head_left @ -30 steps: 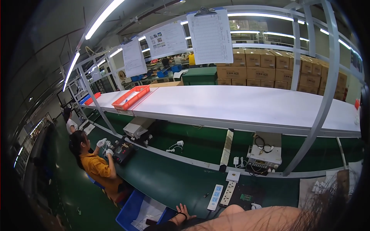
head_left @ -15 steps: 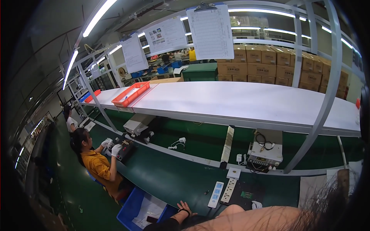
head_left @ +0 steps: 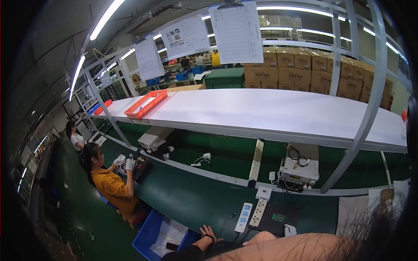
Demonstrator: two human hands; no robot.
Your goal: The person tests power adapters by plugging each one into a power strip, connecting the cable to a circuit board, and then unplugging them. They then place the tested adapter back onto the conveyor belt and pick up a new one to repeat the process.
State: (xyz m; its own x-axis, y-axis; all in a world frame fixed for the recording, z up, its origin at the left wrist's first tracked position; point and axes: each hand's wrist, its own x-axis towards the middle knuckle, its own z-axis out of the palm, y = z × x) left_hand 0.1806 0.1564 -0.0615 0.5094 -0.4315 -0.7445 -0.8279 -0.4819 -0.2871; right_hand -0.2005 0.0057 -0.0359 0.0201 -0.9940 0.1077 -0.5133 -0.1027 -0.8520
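My left hand, a black band at its wrist, rests on the near edge of the green bench. Its fingers are spread and hold nothing. A bare arm, close and large, crosses the lower edge. Just beyond it a white glove pokes out, apparently my right hand, mostly hidden; its fingers cannot be made out. Beside the glove, a green circuit board lies on a black mat. Two power strips, one white and blue and one cream, stand between my hands. A small dark piece lies left of them.
A blue bin with plastic bags stands left of my left hand. Farther left, a co-worker in orange handles parts with gloved hands. A bench instrument sits under the white shelf, which holds an orange tray. Cartons are stacked behind.
The view has shifted slightly. At left, the co-worker's gloved hands have moved a little. My left hand stays spread on the bench edge, and the white glove stays beside the board.
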